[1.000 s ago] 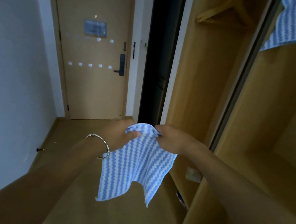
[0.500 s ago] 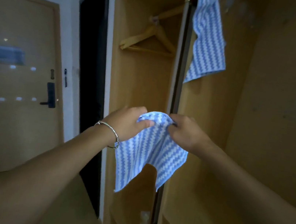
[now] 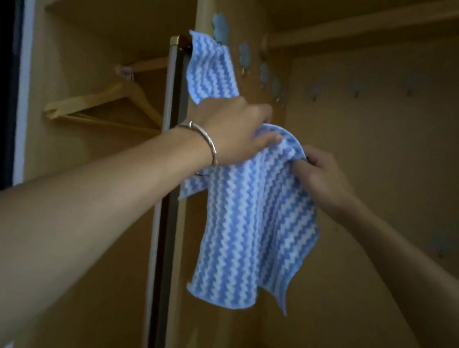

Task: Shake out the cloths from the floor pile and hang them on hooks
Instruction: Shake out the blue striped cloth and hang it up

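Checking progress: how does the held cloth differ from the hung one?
The hung cloth dangles high by the hooks, its lower end hidden behind the left hand; the held cloth hangs lower, top edge gripped by left hand and right hand. Both share blue-and-white zigzag stripes.

The one head-worn camera is looking forward and slightly upward from the person's head into a wardrobe [image 3: 401,169], sitting close to it. The left hand [image 3: 228,132] and right hand [image 3: 323,176] are reaching away from the lens, sitting mid-frame with the cloth [image 3: 253,222].
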`<state>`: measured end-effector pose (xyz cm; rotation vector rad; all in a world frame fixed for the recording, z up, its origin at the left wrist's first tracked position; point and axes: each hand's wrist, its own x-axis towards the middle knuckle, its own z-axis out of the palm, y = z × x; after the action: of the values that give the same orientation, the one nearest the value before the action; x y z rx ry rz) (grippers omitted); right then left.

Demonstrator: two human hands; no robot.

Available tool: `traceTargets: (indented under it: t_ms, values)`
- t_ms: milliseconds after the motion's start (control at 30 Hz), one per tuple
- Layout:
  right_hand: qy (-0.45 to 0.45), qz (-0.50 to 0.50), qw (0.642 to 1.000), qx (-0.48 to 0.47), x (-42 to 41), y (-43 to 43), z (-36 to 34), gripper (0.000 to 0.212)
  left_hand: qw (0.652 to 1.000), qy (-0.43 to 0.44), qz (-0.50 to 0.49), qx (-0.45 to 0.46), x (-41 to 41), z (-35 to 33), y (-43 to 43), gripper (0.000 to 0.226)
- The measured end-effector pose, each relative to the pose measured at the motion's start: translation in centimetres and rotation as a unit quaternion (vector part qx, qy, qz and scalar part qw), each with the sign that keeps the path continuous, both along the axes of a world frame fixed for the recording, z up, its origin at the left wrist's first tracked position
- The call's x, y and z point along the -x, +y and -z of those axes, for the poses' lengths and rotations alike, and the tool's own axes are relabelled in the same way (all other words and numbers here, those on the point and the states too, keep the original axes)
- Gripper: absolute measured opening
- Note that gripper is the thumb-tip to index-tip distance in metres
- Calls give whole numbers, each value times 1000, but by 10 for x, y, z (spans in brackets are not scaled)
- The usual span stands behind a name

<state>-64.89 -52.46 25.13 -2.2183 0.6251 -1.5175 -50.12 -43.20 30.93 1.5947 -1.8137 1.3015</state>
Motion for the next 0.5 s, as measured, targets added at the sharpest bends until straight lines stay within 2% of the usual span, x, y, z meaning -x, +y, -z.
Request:
traceTargets:
  t_ms: [33, 167, 367, 500]
  values:
    - [-6, 0, 1000, 12, -1, -9, -9, 25, 1000, -20, -5, 23, -1, -11, -7, 36]
    - [-41, -15, 997, 55, -10, -38, -36, 15, 991, -89, -27, 95, -6, -38, -32, 33]
    - [-82, -48, 992, 89, -34, -87, -59, 18, 978, -137, -124, 97, 1, -51, -64, 30]
    - [-91, -75, 985, 129, -44, -113, -78, 22, 965, -132, -196, 115, 9, -64, -91, 27]
